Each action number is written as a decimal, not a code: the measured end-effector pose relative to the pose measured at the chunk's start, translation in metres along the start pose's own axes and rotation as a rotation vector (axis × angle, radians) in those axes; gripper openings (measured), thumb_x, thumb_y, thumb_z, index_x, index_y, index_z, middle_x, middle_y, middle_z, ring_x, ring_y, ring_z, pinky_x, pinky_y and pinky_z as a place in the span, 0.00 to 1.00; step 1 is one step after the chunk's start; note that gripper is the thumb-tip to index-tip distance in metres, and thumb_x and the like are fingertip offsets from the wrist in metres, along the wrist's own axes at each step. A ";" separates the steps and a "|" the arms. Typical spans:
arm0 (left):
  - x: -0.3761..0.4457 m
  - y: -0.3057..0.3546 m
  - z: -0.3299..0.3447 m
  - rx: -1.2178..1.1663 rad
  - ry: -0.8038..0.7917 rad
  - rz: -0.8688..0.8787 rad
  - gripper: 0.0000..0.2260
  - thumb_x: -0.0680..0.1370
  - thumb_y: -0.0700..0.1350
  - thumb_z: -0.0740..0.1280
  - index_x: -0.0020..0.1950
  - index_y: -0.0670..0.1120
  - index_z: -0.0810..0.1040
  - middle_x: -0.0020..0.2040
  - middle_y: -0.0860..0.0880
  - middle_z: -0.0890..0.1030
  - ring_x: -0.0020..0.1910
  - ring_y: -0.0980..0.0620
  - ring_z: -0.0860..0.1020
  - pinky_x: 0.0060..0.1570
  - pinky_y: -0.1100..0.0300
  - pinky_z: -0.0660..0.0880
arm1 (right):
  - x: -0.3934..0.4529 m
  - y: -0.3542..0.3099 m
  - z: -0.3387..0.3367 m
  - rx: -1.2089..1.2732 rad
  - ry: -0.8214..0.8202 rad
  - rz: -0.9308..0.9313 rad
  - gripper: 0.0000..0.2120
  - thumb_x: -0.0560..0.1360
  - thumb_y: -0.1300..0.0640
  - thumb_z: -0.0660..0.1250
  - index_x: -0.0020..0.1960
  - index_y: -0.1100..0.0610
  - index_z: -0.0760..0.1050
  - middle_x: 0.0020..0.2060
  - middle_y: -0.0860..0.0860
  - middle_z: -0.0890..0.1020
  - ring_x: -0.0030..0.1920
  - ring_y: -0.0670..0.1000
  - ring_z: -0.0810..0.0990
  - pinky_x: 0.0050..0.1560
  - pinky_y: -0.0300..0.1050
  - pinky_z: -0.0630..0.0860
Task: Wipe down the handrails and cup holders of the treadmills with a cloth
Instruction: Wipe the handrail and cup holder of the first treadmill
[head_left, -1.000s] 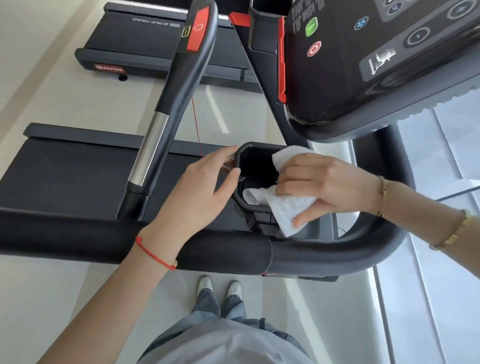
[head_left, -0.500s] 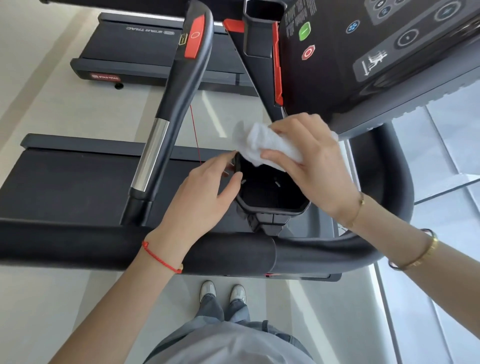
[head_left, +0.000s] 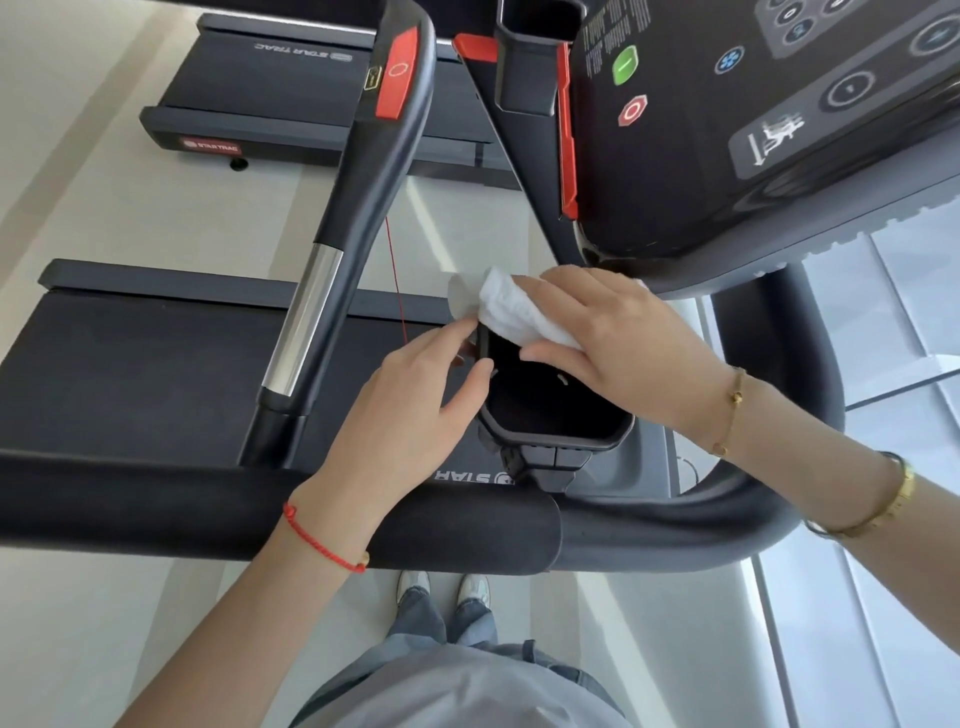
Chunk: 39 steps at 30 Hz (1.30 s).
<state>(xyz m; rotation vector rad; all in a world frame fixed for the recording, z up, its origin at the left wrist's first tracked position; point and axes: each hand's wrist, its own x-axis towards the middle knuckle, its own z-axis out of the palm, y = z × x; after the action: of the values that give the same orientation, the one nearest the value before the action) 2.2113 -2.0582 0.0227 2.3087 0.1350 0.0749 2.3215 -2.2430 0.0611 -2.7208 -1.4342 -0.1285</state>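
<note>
A black cup holder (head_left: 561, 434) hangs below the treadmill console, just beyond the thick black handrail (head_left: 457, 530) that crosses the view. My right hand (head_left: 618, 348) grips a crumpled white cloth (head_left: 511, 309) and presses it on the holder's far rim. My left hand (head_left: 410, 415) steadies the holder's left edge, its fingers and thumb on the rim. The holder's inside is dark and holds nothing I can see.
The console (head_left: 753, 119) with green and red buttons overhangs at upper right. A side handrail (head_left: 358, 208) with a silver band and red button slants up at the left. A second cup holder (head_left: 530, 57) sits at the top. Treadmill decks (head_left: 130, 374) lie below.
My right hand lifted the cloth out of the holder's inside and carried it up to the far rim, where it now sits slightly lower and further left. The left hand stayed on the rim.
</note>
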 end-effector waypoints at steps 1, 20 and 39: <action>0.000 0.000 0.000 -0.002 -0.001 0.000 0.20 0.82 0.55 0.59 0.74 0.54 0.68 0.62 0.56 0.78 0.62 0.56 0.75 0.59 0.49 0.76 | -0.003 0.001 0.000 0.007 0.006 0.003 0.28 0.80 0.41 0.54 0.72 0.59 0.68 0.57 0.55 0.78 0.52 0.58 0.77 0.53 0.53 0.74; 0.003 -0.001 0.000 -0.045 -0.014 0.024 0.18 0.80 0.56 0.59 0.69 0.55 0.71 0.58 0.58 0.78 0.58 0.58 0.77 0.58 0.51 0.76 | 0.007 -0.003 0.007 0.168 -0.074 0.103 0.23 0.80 0.48 0.60 0.74 0.53 0.65 0.62 0.54 0.74 0.57 0.58 0.74 0.58 0.55 0.73; 0.009 -0.008 0.003 -0.066 0.000 0.066 0.19 0.78 0.56 0.59 0.69 0.60 0.71 0.54 0.61 0.80 0.54 0.63 0.77 0.57 0.62 0.75 | -0.061 -0.023 -0.006 0.404 0.051 0.634 0.22 0.80 0.40 0.52 0.65 0.53 0.67 0.52 0.51 0.72 0.47 0.52 0.70 0.44 0.40 0.61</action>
<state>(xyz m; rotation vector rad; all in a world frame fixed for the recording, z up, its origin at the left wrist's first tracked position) 2.2200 -2.0542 0.0145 2.2475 0.0555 0.1109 2.2678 -2.2802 0.0614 -2.6392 -0.4597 0.1131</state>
